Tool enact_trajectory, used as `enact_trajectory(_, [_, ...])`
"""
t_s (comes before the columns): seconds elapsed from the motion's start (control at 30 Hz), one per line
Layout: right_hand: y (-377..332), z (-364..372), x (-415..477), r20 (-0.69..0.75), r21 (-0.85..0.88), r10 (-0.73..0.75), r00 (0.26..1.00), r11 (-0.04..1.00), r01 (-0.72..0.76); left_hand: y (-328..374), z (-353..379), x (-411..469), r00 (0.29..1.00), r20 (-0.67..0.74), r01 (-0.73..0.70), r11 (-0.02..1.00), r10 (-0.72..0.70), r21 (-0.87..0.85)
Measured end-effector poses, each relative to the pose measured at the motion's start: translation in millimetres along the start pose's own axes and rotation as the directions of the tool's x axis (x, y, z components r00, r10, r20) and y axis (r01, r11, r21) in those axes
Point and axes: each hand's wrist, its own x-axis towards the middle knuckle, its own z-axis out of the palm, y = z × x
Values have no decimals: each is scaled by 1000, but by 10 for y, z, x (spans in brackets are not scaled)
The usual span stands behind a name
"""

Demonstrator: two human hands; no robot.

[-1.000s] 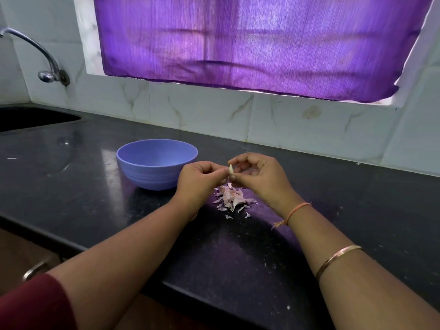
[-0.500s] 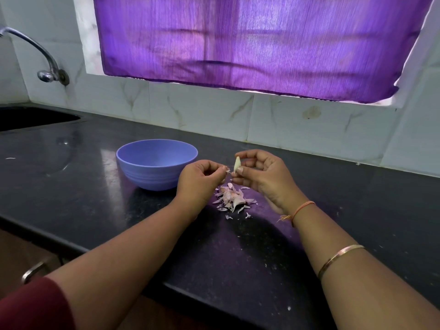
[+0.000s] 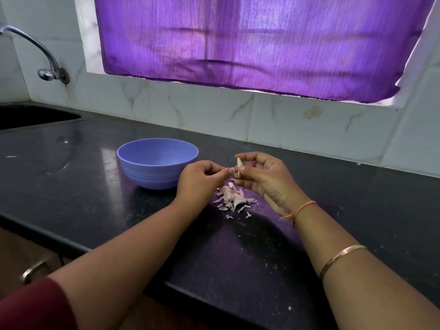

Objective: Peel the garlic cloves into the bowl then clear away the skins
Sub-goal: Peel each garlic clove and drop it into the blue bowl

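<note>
Head view shows the right hand [image 3: 259,177] with its grip closed on a small pale garlic clove [image 3: 239,163], pinched upright between thumb and forefinger, the other fingers loosely curled behind it; the left hand [image 3: 202,179] is just beside it, thumb and forefinger tips pressed together close to the clove's lower end, and whether they hold a shred of skin is too small to tell. The step in hand looks like the peeling of this clove, near its finish, since the part showing is smooth and whitish. The next move likely calls for pulling off any last skin and then carrying the clove left to drop it in the blue bowl [image 3: 133,160], which stands on the dark counter [image 3: 71,186] just left of the hands; its inside is mostly hidden, so its contents cannot be told. Below the hands, a little nearer, lies a loose pile of pinkish skins [image 3: 232,197], papery and light, with a few flakes scattered around; these are yet to be cleared
</note>
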Motion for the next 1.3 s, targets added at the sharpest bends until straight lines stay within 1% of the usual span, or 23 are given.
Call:
enact_trajectory(0.2, [-14,-8,-2,8,21,15,1000,1000,-15,-24,-5,17,998,-53,21,999,-23,-25])
enact_trajectory(0.27, [-24,-7,-12,5,34,27,1000,999,-27,-33,-10,22,998,-59,7,1000,-6,2])
enact_trajectory(0.43, [-35,-13,-27,-9,28,29,1000,999,-29,-16,-15,9,1000,1,-25,1000,25,-12])
enact_trajectory(0.6, [-20,-16,-10,-21,6,16,1000,1000,-16,35,-6,-44,999,11,-42,998,42,-54])
enact_trajectory(0.73, [-8,-37,5,-21,-35,8,1000,999,-9,32,-4,-49,997,28,-67,997,69,-49])
enact_trajectory(0.87, [9,-52,8,-15,-130,-21,1000,991,19,15,-1,-24,998,3,-70,998,70,-4])
enact_trajectory(0.97, [11,-46,10,-32,-234,-62,998,971,53,6,-3,-18,997,-4,-79,996,79,33])
enact_trajectory(1.1, [9,-24,18,-22,-411,-140,990,904,118,-10,-16,-5,996,-9,-86,993,87,80])
enact_trajectory(1.2, [0,-15,12,4,-428,-135,991,895,124,-16,-11,4,996,-25,-77,991,80,105])
enact_trajectory(1.3, [-10,-3,1,18,-374,-95,995,923,95,-13,-5,5,996,-30,-75,991,78,109])
